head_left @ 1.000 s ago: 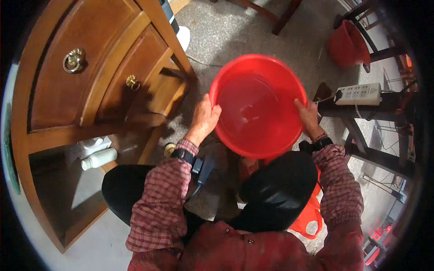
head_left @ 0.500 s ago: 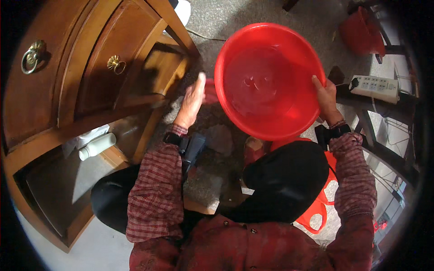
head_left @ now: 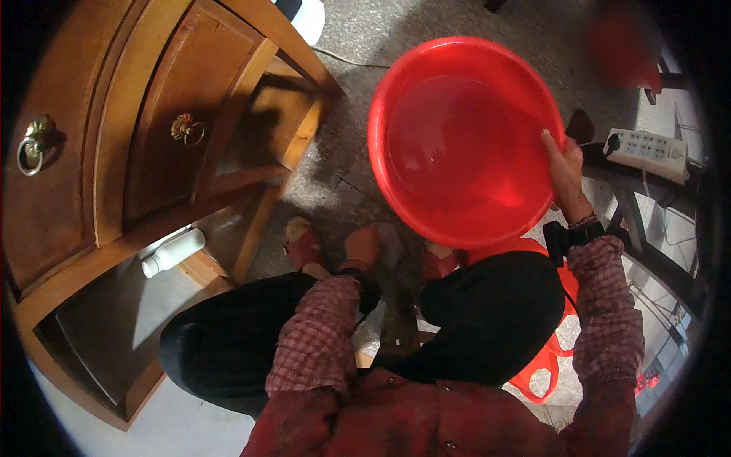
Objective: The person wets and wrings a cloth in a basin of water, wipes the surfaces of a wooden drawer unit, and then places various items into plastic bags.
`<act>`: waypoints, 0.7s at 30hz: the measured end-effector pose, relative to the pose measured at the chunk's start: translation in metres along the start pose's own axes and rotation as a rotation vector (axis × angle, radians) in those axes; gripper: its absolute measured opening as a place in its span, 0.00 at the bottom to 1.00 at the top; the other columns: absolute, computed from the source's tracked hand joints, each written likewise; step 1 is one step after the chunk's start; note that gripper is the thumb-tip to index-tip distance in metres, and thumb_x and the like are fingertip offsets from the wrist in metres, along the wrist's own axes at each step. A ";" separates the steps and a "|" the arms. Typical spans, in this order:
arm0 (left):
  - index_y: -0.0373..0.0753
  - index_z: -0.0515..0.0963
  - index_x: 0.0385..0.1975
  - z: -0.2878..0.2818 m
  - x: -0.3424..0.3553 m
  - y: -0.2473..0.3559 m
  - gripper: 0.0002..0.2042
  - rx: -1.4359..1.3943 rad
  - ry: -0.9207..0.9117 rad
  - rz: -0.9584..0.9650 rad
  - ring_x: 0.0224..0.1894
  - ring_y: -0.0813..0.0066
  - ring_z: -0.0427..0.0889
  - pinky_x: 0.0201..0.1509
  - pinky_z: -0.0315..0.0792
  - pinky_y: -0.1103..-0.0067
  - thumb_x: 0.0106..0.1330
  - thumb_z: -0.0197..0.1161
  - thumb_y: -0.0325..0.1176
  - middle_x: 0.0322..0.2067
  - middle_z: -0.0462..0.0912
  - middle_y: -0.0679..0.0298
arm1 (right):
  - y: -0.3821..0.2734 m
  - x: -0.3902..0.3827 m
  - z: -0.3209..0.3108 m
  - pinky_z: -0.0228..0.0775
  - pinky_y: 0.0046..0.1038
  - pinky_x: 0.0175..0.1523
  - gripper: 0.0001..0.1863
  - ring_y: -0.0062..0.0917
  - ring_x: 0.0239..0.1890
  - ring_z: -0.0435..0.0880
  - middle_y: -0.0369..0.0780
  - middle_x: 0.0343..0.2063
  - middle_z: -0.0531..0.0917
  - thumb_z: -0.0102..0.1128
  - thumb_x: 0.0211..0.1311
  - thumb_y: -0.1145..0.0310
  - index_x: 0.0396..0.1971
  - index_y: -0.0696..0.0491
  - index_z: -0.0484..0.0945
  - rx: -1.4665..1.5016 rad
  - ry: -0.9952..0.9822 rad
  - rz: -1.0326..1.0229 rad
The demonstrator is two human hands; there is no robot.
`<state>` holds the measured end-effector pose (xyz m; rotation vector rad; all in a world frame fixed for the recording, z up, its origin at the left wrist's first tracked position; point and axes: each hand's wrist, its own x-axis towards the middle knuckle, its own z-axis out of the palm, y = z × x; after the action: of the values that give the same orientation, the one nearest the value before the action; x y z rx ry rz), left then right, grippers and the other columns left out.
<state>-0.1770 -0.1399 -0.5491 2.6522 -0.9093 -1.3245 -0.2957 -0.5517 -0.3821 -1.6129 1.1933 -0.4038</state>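
Roughly mouth-up, the round red basin (head_left: 379, 139) fast in the right hand (head_left: 566, 177), grip of the left hand (head_left: 363, 245) unclear.

One red basin (head_left: 487, 213), two hands (head_left: 566, 174), two drawer pulls (head_left: 183, 127) — one white bottle (head_left: 176, 252), one power strip (head_left: 649, 155)
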 end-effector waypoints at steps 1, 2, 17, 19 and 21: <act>0.39 0.80 0.42 0.006 0.009 -0.013 0.16 -0.093 0.062 0.066 0.39 0.52 0.85 0.40 0.78 0.61 0.55 0.66 0.39 0.36 0.84 0.51 | 0.003 0.002 -0.002 0.75 0.26 0.40 0.19 0.20 0.35 0.82 0.38 0.36 0.85 0.62 0.68 0.60 0.48 0.59 0.80 -0.001 0.001 -0.018; 0.37 0.81 0.38 0.015 0.020 -0.050 0.15 -0.192 0.153 0.101 0.38 0.54 0.85 0.40 0.78 0.62 0.53 0.67 0.38 0.34 0.85 0.51 | -0.006 0.004 0.010 0.75 0.26 0.40 0.19 0.20 0.34 0.82 0.38 0.36 0.85 0.62 0.67 0.59 0.48 0.60 0.81 0.031 -0.041 -0.034; 0.32 0.76 0.48 -0.346 -0.120 0.102 0.20 -1.416 0.437 0.503 0.39 0.75 0.83 0.45 0.78 0.78 0.53 0.69 0.28 0.40 0.83 0.61 | 0.021 0.019 0.004 0.74 0.35 0.39 0.26 0.31 0.32 0.86 0.48 0.29 0.86 0.64 0.62 0.49 0.41 0.61 0.83 -0.362 0.101 -0.106; 0.32 0.74 0.50 -0.349 -0.106 0.124 0.22 -1.311 0.382 0.567 0.39 0.74 0.83 0.45 0.78 0.77 0.54 0.70 0.28 0.40 0.83 0.60 | 0.007 0.009 0.007 0.74 0.36 0.39 0.26 0.33 0.32 0.86 0.49 0.29 0.86 0.64 0.61 0.49 0.41 0.60 0.83 -0.293 0.095 -0.067; 0.32 0.71 0.52 -0.331 -0.070 0.147 0.25 -1.177 0.316 0.646 0.42 0.70 0.84 0.47 0.78 0.74 0.55 0.71 0.30 0.41 0.83 0.59 | 0.019 0.017 0.006 0.74 0.36 0.39 0.25 0.35 0.32 0.86 0.50 0.29 0.86 0.64 0.61 0.49 0.41 0.60 0.83 -0.299 0.105 -0.104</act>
<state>-0.0347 -0.2972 -0.2469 1.4164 -0.5588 -0.8134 -0.2935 -0.5620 -0.4056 -1.9376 1.2989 -0.3937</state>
